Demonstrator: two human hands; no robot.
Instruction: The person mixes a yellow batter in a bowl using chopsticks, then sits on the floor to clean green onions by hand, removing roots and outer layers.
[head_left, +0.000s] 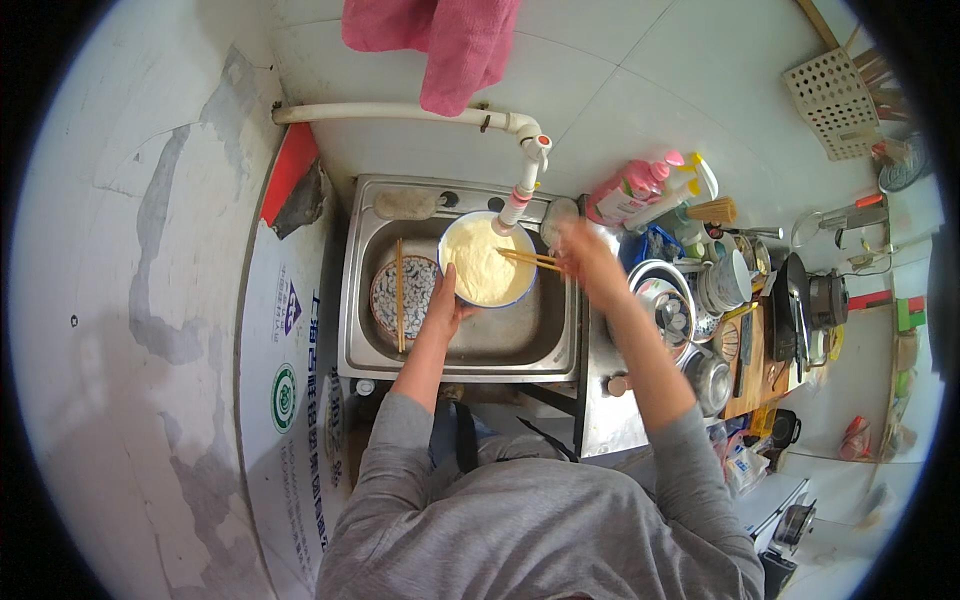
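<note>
My left hand grips the rim of a white bowl with a blue edge, held over a steel sink. Pale yellow dough or batter lies in the bowl. My right hand, blurred, is shut on a pair of wooden chopsticks, their tips in the pale mass. Right above the bowl is the spout of a white plastic faucet; whether water runs cannot be told. Left in the sink lies a blue-and-white patterned plate, with another pair of chopsticks lying across it.
Pink pump bottle, spray bottle and a brush stand behind the counter at right. Stacked bowls, a metal pot, a wooden cutting board and a black pan crowd it. A pink towel hangs above the faucet pipe.
</note>
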